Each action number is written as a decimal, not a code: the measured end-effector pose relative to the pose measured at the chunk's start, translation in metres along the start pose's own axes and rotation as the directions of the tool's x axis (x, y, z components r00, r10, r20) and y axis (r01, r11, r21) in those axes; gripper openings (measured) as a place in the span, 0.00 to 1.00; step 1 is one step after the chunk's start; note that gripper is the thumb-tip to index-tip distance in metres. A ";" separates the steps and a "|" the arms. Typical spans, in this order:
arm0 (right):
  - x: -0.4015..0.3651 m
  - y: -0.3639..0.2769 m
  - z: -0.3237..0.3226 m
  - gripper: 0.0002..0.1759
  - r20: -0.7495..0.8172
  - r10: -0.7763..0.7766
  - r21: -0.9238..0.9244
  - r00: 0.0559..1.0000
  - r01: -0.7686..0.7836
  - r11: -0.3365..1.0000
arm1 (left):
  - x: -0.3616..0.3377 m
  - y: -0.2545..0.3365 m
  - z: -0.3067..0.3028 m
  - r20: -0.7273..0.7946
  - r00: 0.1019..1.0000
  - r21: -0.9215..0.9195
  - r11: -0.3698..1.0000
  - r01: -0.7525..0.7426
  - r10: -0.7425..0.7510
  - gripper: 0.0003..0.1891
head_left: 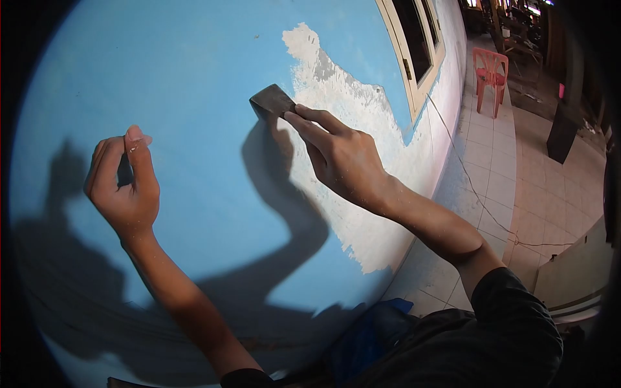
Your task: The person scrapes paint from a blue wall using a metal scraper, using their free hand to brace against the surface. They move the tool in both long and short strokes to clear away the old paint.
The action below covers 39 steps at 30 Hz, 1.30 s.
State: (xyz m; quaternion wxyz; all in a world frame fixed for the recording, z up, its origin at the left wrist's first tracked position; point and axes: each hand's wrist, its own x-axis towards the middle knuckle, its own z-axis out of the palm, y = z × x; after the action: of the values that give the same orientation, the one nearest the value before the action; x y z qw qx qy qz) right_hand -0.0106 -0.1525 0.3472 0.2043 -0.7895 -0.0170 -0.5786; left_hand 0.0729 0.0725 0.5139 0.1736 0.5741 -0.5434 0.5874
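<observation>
My right hand [346,152] pinches a dark, folded piece of sandpaper [273,100] between thumb and fingers. The sandpaper is at the wall [187,71], on blue paint left of a bare whitish patch [349,107] with ragged edges. Whether its whole face touches the wall cannot be seen. My left hand [124,181] is raised in front of the blue wall at the left. Its fingers are curled and the thumb meets the fingertips, with no object showing between them. Pale specks of dust lie on the thumb.
A cream window frame [412,61] is set in the wall at the upper right. A thin cable [475,194] runs down from it across the tiled floor [488,145]. Farther back stands a red plastic chair [490,77]. Something blue [369,333] lies low by the wall.
</observation>
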 end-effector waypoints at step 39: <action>-0.018 0.018 -0.001 0.23 0.046 -0.014 -0.091 0.999 0.018 0.996 | -0.001 0.006 0.001 0.085 0.996 0.061 0.998 -0.018 0.013 0.09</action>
State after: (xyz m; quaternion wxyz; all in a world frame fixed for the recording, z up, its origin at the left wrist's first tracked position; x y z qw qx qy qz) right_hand -0.0123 -0.1654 0.3253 0.1628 -0.8108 -0.0013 -0.5623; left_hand 0.0691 0.0700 0.5105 0.1280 0.5991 -0.5362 0.5806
